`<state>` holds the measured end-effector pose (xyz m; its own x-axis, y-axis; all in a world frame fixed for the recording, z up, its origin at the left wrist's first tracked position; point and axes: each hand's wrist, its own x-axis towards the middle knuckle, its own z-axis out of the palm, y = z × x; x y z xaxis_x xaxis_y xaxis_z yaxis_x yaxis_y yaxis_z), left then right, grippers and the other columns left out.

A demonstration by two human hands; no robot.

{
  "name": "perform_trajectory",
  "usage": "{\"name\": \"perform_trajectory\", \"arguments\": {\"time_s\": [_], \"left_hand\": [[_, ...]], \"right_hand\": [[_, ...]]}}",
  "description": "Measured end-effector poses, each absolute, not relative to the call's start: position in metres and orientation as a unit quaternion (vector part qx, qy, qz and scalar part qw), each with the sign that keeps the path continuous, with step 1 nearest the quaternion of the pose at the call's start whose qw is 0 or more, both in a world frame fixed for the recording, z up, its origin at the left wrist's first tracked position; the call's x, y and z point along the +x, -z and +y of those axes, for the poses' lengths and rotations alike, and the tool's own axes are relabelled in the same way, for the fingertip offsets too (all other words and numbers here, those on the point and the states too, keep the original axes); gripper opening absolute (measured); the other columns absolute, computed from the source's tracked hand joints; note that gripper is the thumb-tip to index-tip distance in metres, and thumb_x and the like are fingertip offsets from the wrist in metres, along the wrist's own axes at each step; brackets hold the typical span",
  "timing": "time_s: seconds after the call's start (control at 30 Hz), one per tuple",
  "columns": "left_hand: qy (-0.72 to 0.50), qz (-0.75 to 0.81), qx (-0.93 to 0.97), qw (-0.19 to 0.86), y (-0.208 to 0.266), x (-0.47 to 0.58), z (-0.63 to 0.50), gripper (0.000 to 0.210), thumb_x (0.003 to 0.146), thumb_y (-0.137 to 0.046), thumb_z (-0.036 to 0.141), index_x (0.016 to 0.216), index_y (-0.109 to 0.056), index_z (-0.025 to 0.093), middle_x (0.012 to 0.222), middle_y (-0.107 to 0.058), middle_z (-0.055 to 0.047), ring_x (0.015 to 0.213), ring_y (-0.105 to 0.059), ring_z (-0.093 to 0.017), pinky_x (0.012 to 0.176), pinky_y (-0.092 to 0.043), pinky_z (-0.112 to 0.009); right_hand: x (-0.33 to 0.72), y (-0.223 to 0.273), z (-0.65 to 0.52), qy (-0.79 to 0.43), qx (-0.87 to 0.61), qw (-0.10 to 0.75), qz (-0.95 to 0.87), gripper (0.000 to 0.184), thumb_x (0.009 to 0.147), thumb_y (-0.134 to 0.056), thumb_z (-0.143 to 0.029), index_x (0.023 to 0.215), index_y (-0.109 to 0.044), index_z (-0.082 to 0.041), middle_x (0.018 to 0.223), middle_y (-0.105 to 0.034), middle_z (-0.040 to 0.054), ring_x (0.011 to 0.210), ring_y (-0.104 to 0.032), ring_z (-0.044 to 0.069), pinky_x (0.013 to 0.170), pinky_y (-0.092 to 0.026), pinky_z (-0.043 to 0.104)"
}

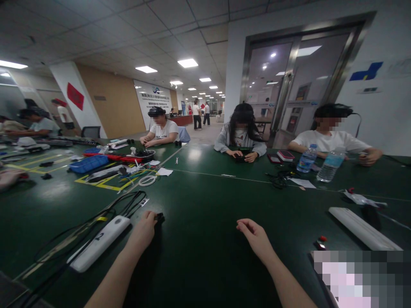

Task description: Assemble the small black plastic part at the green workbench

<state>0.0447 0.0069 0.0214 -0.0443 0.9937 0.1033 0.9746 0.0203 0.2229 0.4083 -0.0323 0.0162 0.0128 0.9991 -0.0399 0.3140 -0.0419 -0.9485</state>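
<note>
My left hand (146, 231) is closed at the table's left middle, its fingertips on a small black object (159, 218) whose kind I cannot make out. To the right, my right hand (253, 238) hovers or rests low over the green tabletop (199, 256), fingers curled and thumb against them. Whatever those fingers hold, if anything, is hidden. Left of my left hand lies a white power strip (99, 244) marked 2, with black cables (109, 209) running beside it.
Across the table, people in headsets sit near two water bottles (332, 164). At right lie another long white strip (362, 229), a small red-topped item (321, 242) and a blurred-out patch. A blue tray (89, 164) and coiled white cable (147, 180) are at left.
</note>
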Motion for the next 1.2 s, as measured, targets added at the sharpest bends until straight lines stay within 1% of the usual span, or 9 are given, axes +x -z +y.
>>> {"name": "perform_trajectory", "arguments": {"time_s": [0.2,0.37,0.57,0.8,1.0,1.2], "left_hand": [[-0.153,0.720,0.677,0.028,-0.018,0.041,0.006,0.025,0.081,-0.035,0.022,0.099,-0.051,0.013,0.107,-0.046,-0.011,0.091,-0.054,-0.019,0.084,-0.039,-0.031],[-0.159,0.729,0.663,0.058,-0.018,0.038,0.008,0.026,0.081,-0.035,0.021,0.100,-0.050,0.012,0.105,-0.052,-0.011,0.095,-0.053,-0.020,0.083,-0.039,-0.031],[-0.169,0.717,0.674,0.056,-0.015,0.033,0.011,0.027,0.081,-0.035,0.022,0.100,-0.053,0.014,0.104,-0.056,-0.011,0.095,-0.054,-0.020,0.082,-0.040,-0.030],[-0.187,0.708,0.676,0.079,-0.022,0.030,0.009,0.033,0.080,-0.036,0.024,0.105,-0.056,0.017,0.106,-0.058,-0.007,0.096,-0.055,-0.018,0.087,-0.039,-0.028],[-0.199,0.683,0.696,0.095,-0.020,0.025,0.009,0.033,0.079,-0.038,0.025,0.104,-0.058,0.018,0.102,-0.060,-0.005,0.094,-0.056,-0.017,0.087,-0.039,-0.027],[-0.210,0.687,0.688,0.102,-0.023,0.026,0.008,0.028,0.076,-0.042,0.024,0.099,-0.058,0.017,0.103,-0.060,-0.005,0.096,-0.054,-0.018,0.086,-0.040,-0.028]], "right_hand": [[0.410,-0.015,-0.032,-0.432,-0.595,0.400,-0.547,0.027,0.075,-0.048,-0.044,0.090,-0.060,-0.025,0.089,-0.062,0.0014,0.089,-0.056,0.021,0.077,-0.044,0.033],[0.411,-0.015,-0.031,-0.428,-0.600,0.394,-0.549,0.028,0.074,-0.049,-0.045,0.090,-0.061,-0.024,0.088,-0.063,0.0018,0.088,-0.056,0.021,0.075,-0.044,0.033],[0.411,-0.014,-0.030,-0.429,-0.597,0.398,-0.549,0.030,0.073,-0.049,-0.046,0.090,-0.061,-0.025,0.088,-0.063,0.0023,0.088,-0.056,0.021,0.076,-0.043,0.033],[0.411,-0.014,-0.030,-0.429,-0.610,0.392,-0.540,0.030,0.072,-0.050,-0.048,0.089,-0.061,-0.026,0.089,-0.064,0.0021,0.089,-0.056,0.022,0.074,-0.044,0.033],[0.412,-0.011,-0.028,-0.436,-0.605,0.397,-0.535,0.030,0.072,-0.051,-0.046,0.091,-0.061,-0.025,0.090,-0.064,0.0025,0.090,-0.056,0.024,0.076,-0.043,0.036],[0.412,-0.013,-0.029,-0.435,-0.604,0.390,-0.542,0.029,0.073,-0.050,-0.045,0.091,-0.060,-0.025,0.091,-0.063,0.0029,0.092,-0.055,0.023,0.079,-0.043,0.036]]}}
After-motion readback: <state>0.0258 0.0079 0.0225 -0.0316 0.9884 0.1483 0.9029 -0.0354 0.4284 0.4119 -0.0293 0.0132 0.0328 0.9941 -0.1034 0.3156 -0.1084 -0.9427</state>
